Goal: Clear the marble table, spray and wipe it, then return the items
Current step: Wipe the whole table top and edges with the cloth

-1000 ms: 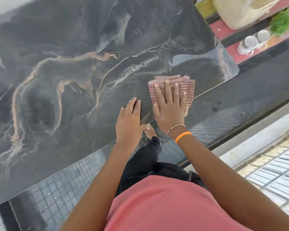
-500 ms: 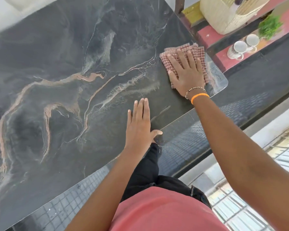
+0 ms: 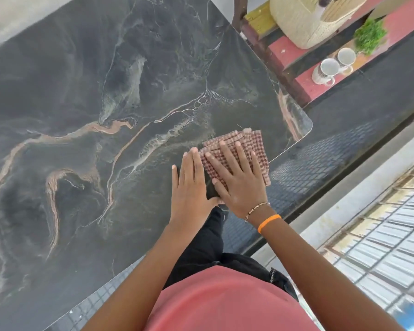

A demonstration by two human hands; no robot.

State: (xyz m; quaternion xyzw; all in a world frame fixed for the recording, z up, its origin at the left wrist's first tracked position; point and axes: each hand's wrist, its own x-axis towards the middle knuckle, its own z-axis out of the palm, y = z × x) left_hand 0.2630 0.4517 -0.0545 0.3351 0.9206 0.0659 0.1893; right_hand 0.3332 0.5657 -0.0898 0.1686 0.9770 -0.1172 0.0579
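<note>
The dark marble table (image 3: 110, 151) with tan and white veins fills most of the view. A folded red-and-white checked cloth (image 3: 253, 145) lies on it near the table's near right corner. My right hand (image 3: 239, 180) presses flat on the cloth with fingers spread and straight. My left hand (image 3: 190, 185) rests flat on the bare marble just left of the cloth, its thumb touching my right hand. Nothing else stands on the tabletop.
Beyond the table's right end, a red bench (image 3: 304, 84) carries two white mugs (image 3: 325, 71) (image 3: 345, 57), a woven basket (image 3: 313, 20) and a small green plant (image 3: 369, 35). A dark tiled floor (image 3: 320, 158) and a metal grille (image 3: 387, 247) lie to the right.
My right hand has drawn the cloth back from the far right edge toward me, ending beside my left hand. My left hand has stayed flat on the marble.
</note>
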